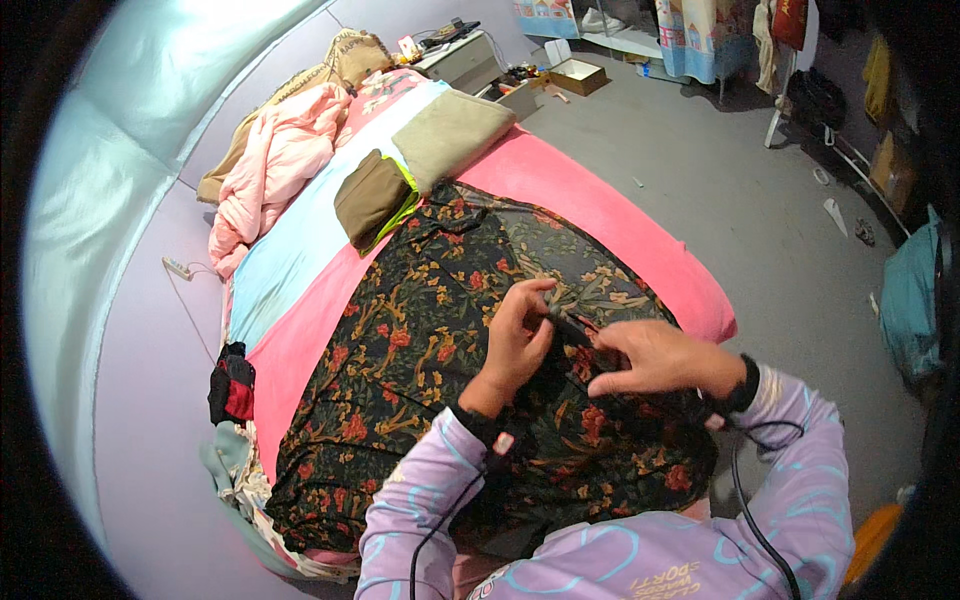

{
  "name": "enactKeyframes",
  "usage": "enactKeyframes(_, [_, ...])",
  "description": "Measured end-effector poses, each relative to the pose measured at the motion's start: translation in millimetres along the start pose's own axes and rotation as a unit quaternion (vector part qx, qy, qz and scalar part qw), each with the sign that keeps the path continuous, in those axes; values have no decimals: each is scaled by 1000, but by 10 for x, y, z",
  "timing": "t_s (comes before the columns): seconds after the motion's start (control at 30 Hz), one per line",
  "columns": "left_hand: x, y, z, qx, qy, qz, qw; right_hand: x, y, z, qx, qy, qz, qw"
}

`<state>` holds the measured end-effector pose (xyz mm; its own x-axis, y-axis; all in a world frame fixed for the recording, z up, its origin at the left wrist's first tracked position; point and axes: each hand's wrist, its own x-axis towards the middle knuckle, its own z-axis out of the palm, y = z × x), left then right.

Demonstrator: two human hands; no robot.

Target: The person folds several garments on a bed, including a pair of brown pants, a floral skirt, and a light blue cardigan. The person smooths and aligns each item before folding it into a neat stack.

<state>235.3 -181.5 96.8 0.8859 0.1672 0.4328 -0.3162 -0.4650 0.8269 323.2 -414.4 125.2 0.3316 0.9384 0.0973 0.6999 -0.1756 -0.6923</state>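
A large thin black cloth with a floral print [397, 360] is spread over the near part of the bed. My left hand [517, 337] is above it, thumb and fingers pinched on a small gathered dark piece of this floral cloth. To the right, my right hand [652, 356] reaches in with its thumb held away from the fingers. Its fingertips are beside the gathered piece, and whether they grip it is hidden. Beyond the cloth lie a folded brown garment [371, 191] with a yellow-green edge and a folded grey-green cloth [454, 135].
The bed has a pink sheet [600, 202] with a light blue band [292, 247]. A pink quilt [281, 157] is heaped along the wall. Dark and red clothing [232, 386] hangs at the left edge. Beyond stand a white drawer unit [457, 64] and an open box [577, 76] on the grey floor.
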Motion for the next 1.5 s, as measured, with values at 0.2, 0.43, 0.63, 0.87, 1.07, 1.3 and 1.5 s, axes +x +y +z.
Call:
enactKeyframes(0.2, [608,-114,26,262,-109,69,956,-775,21,253,69,31,112,991])
enactKeyframes(0.43, [1157,-444,90,246,-34,18,968,-1555,57,266,275,21,126,953])
enactKeyframes(0.63, [1254,-581,509,257,-18,39,965,-2148,427,142,283,-39,205,936])
enactKeyframes(0.87, [1083,-647,676,261,-45,39,963,-2632,670,329,179,-124,294,931])
enactKeyframes(1.07, [877,-496,474,312,-80,87,943,-2689,827,376,195,-142,386,890])
enactKeyframes(1.3, [962,-943,-389,359,-7,-29,933,-1933,520,-176,-74,129,293,944])
enactKeyframes(1.5, [1293,-1236,-1035,444,-35,-84,891,125,270,-277,-60,118,-174,976])
